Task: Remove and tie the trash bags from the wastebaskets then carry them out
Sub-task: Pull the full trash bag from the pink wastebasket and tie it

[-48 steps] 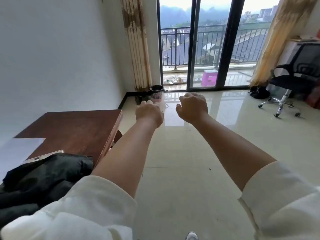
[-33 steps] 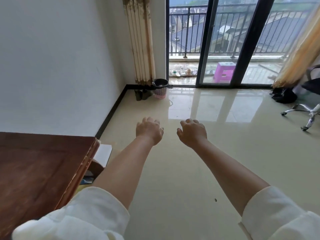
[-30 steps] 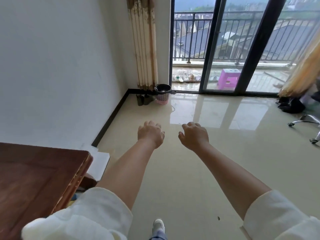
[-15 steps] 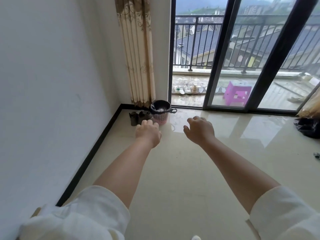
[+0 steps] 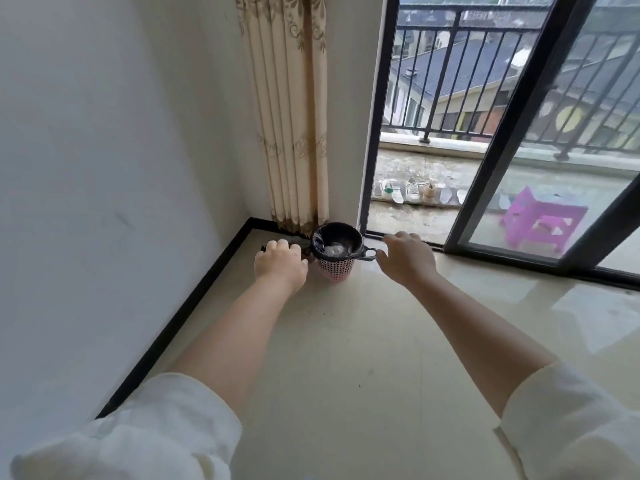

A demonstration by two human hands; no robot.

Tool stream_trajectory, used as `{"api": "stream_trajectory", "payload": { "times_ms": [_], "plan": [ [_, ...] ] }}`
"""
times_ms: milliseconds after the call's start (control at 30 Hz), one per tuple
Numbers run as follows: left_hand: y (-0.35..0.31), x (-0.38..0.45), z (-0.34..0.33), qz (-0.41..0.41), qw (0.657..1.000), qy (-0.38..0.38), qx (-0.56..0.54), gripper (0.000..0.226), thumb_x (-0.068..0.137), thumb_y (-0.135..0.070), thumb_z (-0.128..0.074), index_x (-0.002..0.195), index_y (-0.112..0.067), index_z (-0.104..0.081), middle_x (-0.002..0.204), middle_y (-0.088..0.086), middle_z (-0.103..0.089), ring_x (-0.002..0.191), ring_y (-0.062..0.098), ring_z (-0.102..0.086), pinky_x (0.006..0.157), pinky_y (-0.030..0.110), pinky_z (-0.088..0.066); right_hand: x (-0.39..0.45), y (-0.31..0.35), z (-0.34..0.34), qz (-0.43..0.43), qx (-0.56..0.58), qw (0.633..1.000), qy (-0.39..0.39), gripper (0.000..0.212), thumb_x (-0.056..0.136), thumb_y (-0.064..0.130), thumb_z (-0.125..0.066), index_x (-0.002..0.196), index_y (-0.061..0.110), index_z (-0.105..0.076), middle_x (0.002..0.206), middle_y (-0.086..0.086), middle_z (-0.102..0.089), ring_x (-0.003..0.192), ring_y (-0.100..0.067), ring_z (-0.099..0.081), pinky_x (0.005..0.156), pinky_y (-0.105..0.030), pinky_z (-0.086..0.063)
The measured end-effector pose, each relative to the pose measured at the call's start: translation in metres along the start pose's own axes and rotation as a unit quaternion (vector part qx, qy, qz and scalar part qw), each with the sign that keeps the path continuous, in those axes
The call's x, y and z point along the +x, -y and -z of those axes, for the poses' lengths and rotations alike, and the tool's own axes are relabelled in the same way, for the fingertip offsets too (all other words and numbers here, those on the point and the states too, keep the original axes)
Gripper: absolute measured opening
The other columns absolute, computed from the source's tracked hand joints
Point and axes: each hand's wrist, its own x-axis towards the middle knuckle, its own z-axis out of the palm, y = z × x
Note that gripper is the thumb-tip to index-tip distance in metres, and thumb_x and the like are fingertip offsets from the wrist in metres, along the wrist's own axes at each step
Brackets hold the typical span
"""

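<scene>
A white wall (image 5: 104, 150) fills the left of the view, edged at the floor by a black skirting strip (image 5: 180, 317). A cream patterned curtain (image 5: 291, 109) hangs in the far corner. The left hand (image 5: 280, 265) is held out over the glossy tiled floor (image 5: 363, 358), just left of the wastebasket; its fingers are loosely curled and nothing is held in them. Dark objects on the floor are partly hidden behind this hand and cannot be identified. The pink perforated wastebasket (image 5: 335, 270) stands in the far corner, at the foot of the curtain and beside the black door frame (image 5: 375, 109). It is lined with a black trash bag (image 5: 322, 237), whose rim is folded over the basket's top and whose loop handle sticks out to the right; pale crumpled rubbish lies inside. The right hand (image 5: 407, 259) is spread with relaxed fingers just right of that handle, and whether it is touched cannot be told. Through the glass, shoes (image 5: 412, 192) are lined on the balcony, and a purple plastic stool (image 5: 543, 220) stands at far right.
</scene>
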Motion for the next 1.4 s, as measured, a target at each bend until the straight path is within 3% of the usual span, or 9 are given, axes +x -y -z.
{"api": "stream_trajectory", "payload": {
  "times_ms": [133, 367, 667, 867, 1000, 1067, 1267, 1333, 1400],
  "plan": [
    [0.009, 0.112, -0.016, 0.016, 1.0, 0.026, 0.003, 0.043, 0.099, -0.032, -0.029, 0.131, -0.008, -0.044, 0.137, 0.012, -0.044, 0.129, 0.028, -0.038, 0.1, 0.038, -0.039, 0.108, -0.005, -0.032, -0.001, 0.011, 1.0, 0.028, 0.038, 0.094, 0.025, -0.039, 0.124, 0.006, -0.052, 0.128, -0.014, -0.054, 0.123, -0.032, -0.044, 0.094, -0.037, -0.041],
    [0.018, 0.321, -0.048, -0.037, 0.995, 0.088, 0.004, 0.042, 0.099, -0.032, -0.029, 0.131, -0.009, -0.045, 0.139, 0.01, -0.043, 0.131, 0.027, -0.036, 0.102, 0.038, -0.037, 0.284, -0.027, -0.103, -0.114, 0.031, 0.989, 0.092, 0.038, 0.094, 0.024, -0.037, 0.126, 0.008, -0.05, 0.13, -0.012, -0.053, 0.124, -0.03, -0.043, 0.094, -0.035, -0.041],
    [0.005, 0.497, -0.12, -0.046, 0.979, 0.196, 0.014, 0.041, 0.099, -0.032, -0.029, 0.131, -0.01, -0.044, 0.135, 0.008, -0.045, 0.128, 0.024, -0.04, 0.1, 0.034, -0.039, 0.424, -0.061, -0.201, -0.224, 0.083, 0.95, 0.201, 0.038, 0.094, 0.023, -0.035, 0.126, 0.009, -0.051, 0.129, -0.01, -0.054, 0.121, -0.028, -0.047, 0.091, -0.032, -0.042],
    [-0.003, 0.602, -0.203, 0.019, 0.973, 0.222, -0.056, 0.039, 0.099, -0.03, -0.03, 0.124, -0.007, -0.05, 0.129, 0.011, -0.051, 0.122, 0.027, -0.044, 0.097, 0.037, -0.04, 0.515, -0.083, -0.302, -0.292, 0.147, 0.915, 0.235, 0.036, 0.092, 0.018, -0.037, 0.117, 0.001, -0.056, 0.122, -0.017, -0.059, 0.112, -0.031, -0.054, 0.087, -0.035, -0.047],
    [-0.008, 0.658, -0.291, 0.065, 0.962, 0.232, -0.127, 0.038, 0.099, -0.026, -0.031, 0.12, -0.002, -0.052, 0.126, 0.016, -0.053, 0.12, 0.032, -0.046, 0.098, 0.037, -0.039, 0.558, -0.095, -0.396, -0.363, 0.213, 0.879, 0.226, 0.029, 0.09, 0.013, -0.039, 0.101, -0.004, -0.059, 0.098, -0.022, -0.064, 0.091, -0.033, -0.057, 0.071, -0.033, -0.047],
    [-0.008, 0.679, -0.343, 0.054, 0.964, 0.215, -0.147, 0.036, 0.099, -0.026, -0.031, 0.116, -0.002, -0.053, 0.124, 0.015, -0.055, 0.117, 0.032, -0.048, 0.094, 0.037, -0.041, 0.576, -0.101, -0.449, -0.401, 0.248, 0.858, 0.205, 0.022, 0.089, 0.011, -0.038, 0.08, -0.003, -0.053, 0.076, -0.019, -0.055, 0.078, -0.03, -0.049, 0.056, -0.029, -0.034],
    [-0.016, 0.757, -0.486, 0.076, 0.963, 0.094, -0.239, 0.036, 0.099, -0.023, -0.031, 0.118, -0.004, -0.055, 0.123, 0.017, -0.056, 0.114, 0.033, -0.05, 0.085, 0.039, -0.043, 0.629, -0.143, -0.6, -0.512, 0.334, 0.787, 0.085, 0.037, 0.09, 0.01, -0.037, 0.054, 0.009, -0.03, 0.058, -0.006, -0.034, 0.058, -0.024, -0.032, 0.049, -0.027, -0.022],
    [-0.023, 0.789, -0.516, -0.012, 0.974, 0.024, -0.223, 0.036, 0.098, -0.019, -0.036, 0.126, -0.004, -0.053, 0.129, 0.016, -0.053, 0.119, 0.032, -0.048, 0.092, 0.039, -0.041, 0.648, -0.16, -0.634, -0.543, 0.383, 0.745, 0.052, 0.032, 0.09, 0.012, -0.039, 0.058, 0.007, -0.036, 0.062, -0.006, -0.036, 0.054, -0.02, -0.032, 0.05, -0.025, -0.026],
    [-0.037, 0.818, -0.535, -0.146, 0.97, -0.032, -0.192, 0.035, 0.095, -0.017, -0.042, 0.125, -0.003, -0.054, 0.127, 0.015, -0.055, 0.118, 0.031, -0.049, 0.094, 0.038, -0.039, 0.662, -0.173, -0.66, -0.565, 0.417, 0.71, 0.042, 0.018, 0.09, 0.016, -0.041, 0.079, 0.003, -0.047, 0.065, -0.006, -0.036, 0.058, -0.02, -0.037, 0.058, -0.027, -0.035]
  ]
}}
